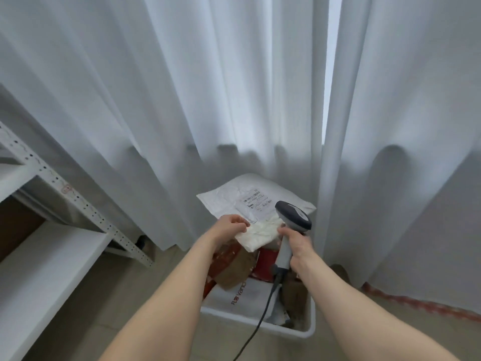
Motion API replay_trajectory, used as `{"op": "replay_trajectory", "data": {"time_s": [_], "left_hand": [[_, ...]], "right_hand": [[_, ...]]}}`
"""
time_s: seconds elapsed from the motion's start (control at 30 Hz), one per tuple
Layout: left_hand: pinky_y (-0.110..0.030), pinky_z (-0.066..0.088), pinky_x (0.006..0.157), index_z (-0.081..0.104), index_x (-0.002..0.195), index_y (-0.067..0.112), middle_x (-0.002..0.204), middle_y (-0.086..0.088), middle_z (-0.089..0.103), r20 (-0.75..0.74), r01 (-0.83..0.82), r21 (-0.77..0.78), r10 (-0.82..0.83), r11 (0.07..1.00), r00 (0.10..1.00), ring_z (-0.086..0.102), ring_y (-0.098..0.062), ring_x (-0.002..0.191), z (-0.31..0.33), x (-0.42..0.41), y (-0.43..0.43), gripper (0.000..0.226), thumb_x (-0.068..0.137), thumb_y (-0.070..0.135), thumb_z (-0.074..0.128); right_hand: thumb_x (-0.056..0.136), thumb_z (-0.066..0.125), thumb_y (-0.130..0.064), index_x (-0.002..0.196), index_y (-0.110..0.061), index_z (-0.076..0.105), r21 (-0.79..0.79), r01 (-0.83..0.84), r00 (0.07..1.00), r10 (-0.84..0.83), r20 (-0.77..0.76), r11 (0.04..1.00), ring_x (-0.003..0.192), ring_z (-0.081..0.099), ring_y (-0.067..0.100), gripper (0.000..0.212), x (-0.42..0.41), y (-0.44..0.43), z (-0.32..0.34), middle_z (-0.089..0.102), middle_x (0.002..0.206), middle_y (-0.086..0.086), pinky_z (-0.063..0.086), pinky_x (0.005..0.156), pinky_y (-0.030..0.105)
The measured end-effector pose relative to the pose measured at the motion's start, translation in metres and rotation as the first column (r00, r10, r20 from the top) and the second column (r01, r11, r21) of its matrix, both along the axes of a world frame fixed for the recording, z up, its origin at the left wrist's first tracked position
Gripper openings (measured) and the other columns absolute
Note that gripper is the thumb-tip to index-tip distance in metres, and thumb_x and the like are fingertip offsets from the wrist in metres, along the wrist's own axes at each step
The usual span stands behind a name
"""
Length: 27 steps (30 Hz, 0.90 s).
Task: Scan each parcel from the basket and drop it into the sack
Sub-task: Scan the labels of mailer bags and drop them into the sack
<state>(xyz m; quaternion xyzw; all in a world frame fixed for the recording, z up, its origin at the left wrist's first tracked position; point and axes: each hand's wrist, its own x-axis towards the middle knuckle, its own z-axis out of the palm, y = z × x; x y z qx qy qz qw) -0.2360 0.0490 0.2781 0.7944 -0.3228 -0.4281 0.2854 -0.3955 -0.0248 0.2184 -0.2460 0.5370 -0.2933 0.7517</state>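
While the left hand [230, 225] pinches its near-left edge, the small white parcel [260, 234] hangs crumpled in the air just above the basket [311, 321], between the person's two hands. That left grip is clamped on the parcel, thumb and fingertips closed on the wrapping. No writing shows on the side of the parcel turned towards me.

The right hand [298, 243] has its grip closed round the pale handle of the scanner [294, 216], whose dark grey head stands just beside the parcel's right edge, tilted up and away. A dark cable [263, 316] runs from the handle's base down across the basket rim.

At the far end of the basket, a large white parcel [226, 198] lies on top of the rest, creased, with a printed label [253, 201] facing up. The label has lines of dark print and what looks like a barcode, but it is too blurred to read. Below the hands sit a brown parcel [234, 269], a red parcel [268, 261] and a white bag [247, 295] with red lettering, of which "van" can be made out before the brown parcel covers it.

The white basket stands on a tiled floor [156, 282], close against a long pale curtain [182, 87]. A white metal shelf [52, 256] with punched uprights stands to the left.
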Motion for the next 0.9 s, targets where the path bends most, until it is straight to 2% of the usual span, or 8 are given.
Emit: {"op": "replay_trajectory", "data": {"time_s": [0.07, 0.17, 0.27, 0.33, 0.47, 0.57, 0.7, 0.9], "left_hand": [[-0.035, 0.045, 0.096, 0.047, 0.131, 0.017, 0.135, -0.013, 0.04, 0.079, -0.213, -0.047, 0.216, 0.976, 0.973, 0.051, -0.025, 0.109, 0.006, -0.009, 0.01, 0.05, 0.085, 0.014, 0.064], [-0.036, 0.04, 0.097, 0.022, 0.148, 0.009, 0.146, -0.019, 0.028, 0.041, -0.597, -0.158, 0.609, 0.787, 0.792, 0.044, -0.032, 0.124, 0.038, -0.028, 0.036, 0.085, 0.081, 0.016, 0.074], [-0.04, 0.044, 0.101, 0.039, 0.136, 0.002, 0.134, -0.015, 0.051, -0.361, -0.831, -0.104, 0.758, 0.546, 0.543, 0.054, -0.032, 0.117, 0.062, -0.032, 0.053, 0.081, 0.071, 0.018, 0.084], [-0.044, 0.052, 0.091, 0.056, 0.119, 0.001, 0.117, -0.013, 0.065, -0.501, -0.838, -0.084, 0.704, 0.539, 0.503, 0.066, -0.03, 0.097, 0.064, -0.028, 0.059, 0.067, 0.062, 0.013, 0.087], [-0.039, 0.054, 0.078, 0.059, 0.107, -0.005, 0.097, -0.015, 0.065, -0.429, -0.772, -0.191, 0.656, 0.606, 0.621, 0.063, -0.026, 0.083, 0.095, -0.038, 0.073, 0.033, 0.076, -0.009, 0.07], [-0.039, 0.051, 0.08, 0.059, 0.113, -0.004, 0.091, -0.011, 0.062, -0.337, -0.728, -0.264, 0.647, 0.633, 0.684, 0.058, -0.025, 0.086, 0.109, -0.025, 0.085, 0.033, 0.081, -0.009, 0.064], [-0.042, 0.051, 0.091, 0.057, 0.115, -0.007, 0.092, -0.012, 0.062, -0.205, -0.632, -0.282, 0.599, 0.721, 0.774, 0.058, -0.025, 0.089, 0.127, -0.006, 0.106, 0.03, 0.085, -0.006, 0.06], [-0.041, 0.049, 0.093, 0.056, 0.121, -0.005, 0.1, -0.016, 0.064, -0.107, -0.426, -0.167, 0.413, 0.889, 0.904, 0.061, -0.028, 0.093, 0.149, 0.028, 0.131, 0.032, 0.09, -0.004, 0.058]], "right_hand": [[0.082, 0.069, 0.004, 0.104, -0.002, 0.064, -0.033, -0.02, 0.999, 0.021, 0.039, 0.999, 0.068, 0.06, 0.015, 0.023, -0.01, 0.009, 0.014, 0.065, 0.085, 0.006, 0.048, 0.052, 0.024], [0.083, 0.065, 0.008, 0.084, -0.007, 0.064, -0.093, -0.058, 0.991, 0.069, 0.118, 0.994, 0.066, 0.059, 0.013, 0.015, -0.027, 0.028, 0.043, 0.064, 0.078, 0.005, 0.048, 0.053, 0.023], [0.083, 0.064, 0.011, 0.085, -0.005, 0.064, -0.16, -0.096, 0.983, 0.119, 0.142, 0.982, 0.066, 0.058, 0.014, 0.016, -0.039, 0.049, 0.069, 0.064, 0.078, 0.005, 0.048, 0.051, 0.023], [0.082, 0.063, 0.013, 0.084, -0.005, 0.065, -0.206, -0.122, 0.979, 0.152, 0.133, 0.971, 0.069, 0.058, 0.015, 0.019, -0.044, 0.061, 0.082, 0.065, 0.081, 0.004, 0.046, 0.058, 0.026], [0.083, 0.063, 0.01, 0.093, -0.004, 0.065, -0.251, -0.174, 0.98, 0.193, 0.054, 0.952, 0.068, 0.056, 0.022, 0.017, -0.049, 0.074, 0.099, 0.061, 0.076, 0.009, 0.048, 0.065, 0.035], [0.081, 0.067, 0.004, 0.102, -0.003, 0.066, -0.294, -0.165, 0.985, 0.169, -0.009, 0.942, 0.088, 0.057, 0.029, 0.023, -0.048, 0.078, 0.11, 0.063, 0.092, 0.013, 0.049, 0.087, 0.046], [0.083, 0.064, 0.006, 0.096, -0.006, 0.064, -0.323, -0.13, 0.984, 0.162, 0.072, 0.937, 0.074, 0.054, 0.023, 0.017, -0.037, 0.084, 0.129, 0.058, 0.083, 0.01, 0.049, 0.066, 0.036], [0.085, 0.061, 0.007, 0.09, -0.007, 0.064, -0.253, -0.111, 0.953, 0.175, 0.248, 0.961, 0.066, 0.055, 0.02, 0.015, -0.01, 0.106, 0.144, 0.061, 0.081, 0.011, 0.046, 0.063, 0.03]]}}
